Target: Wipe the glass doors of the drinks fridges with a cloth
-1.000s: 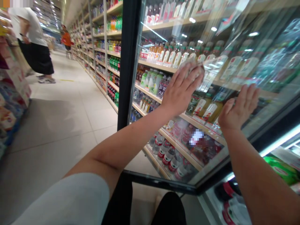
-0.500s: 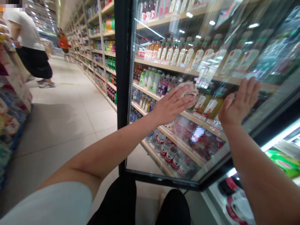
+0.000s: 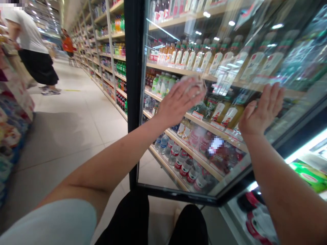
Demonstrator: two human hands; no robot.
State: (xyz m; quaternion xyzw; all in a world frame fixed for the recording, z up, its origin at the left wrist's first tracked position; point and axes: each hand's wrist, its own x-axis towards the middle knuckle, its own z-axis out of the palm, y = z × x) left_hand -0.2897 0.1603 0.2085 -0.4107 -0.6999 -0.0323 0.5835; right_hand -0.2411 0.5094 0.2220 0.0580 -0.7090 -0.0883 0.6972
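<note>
A tilted-looking cooler door with a black frame [image 3: 135, 102] stands open before me, its glass pane filling the middle of the view. My left hand [image 3: 176, 98] presses a pale, crumpled cloth [image 3: 196, 85] on the glass, fingers closed over it; both are slightly blurred. Farther right, my right hand [image 3: 260, 112] lies spread against the pane near its right side, holding nothing. Bottles on shelves show in and through the glass around both hands, mixed with reflections of lamps.
Right of the door is the lit cooler interior with a green pack [image 3: 309, 175] and bottles [image 3: 258, 221]. Tall drink shelves [image 3: 109, 51] line the aisle floor [image 3: 76, 129]. One person [image 3: 28, 37] stands at left, another in orange [image 3: 67, 44] farther back. My knees are below the door.
My left hand has slid the cloth left and a little upward across the glass. My right hand stays in place. The person at left has shifted slightly.
</note>
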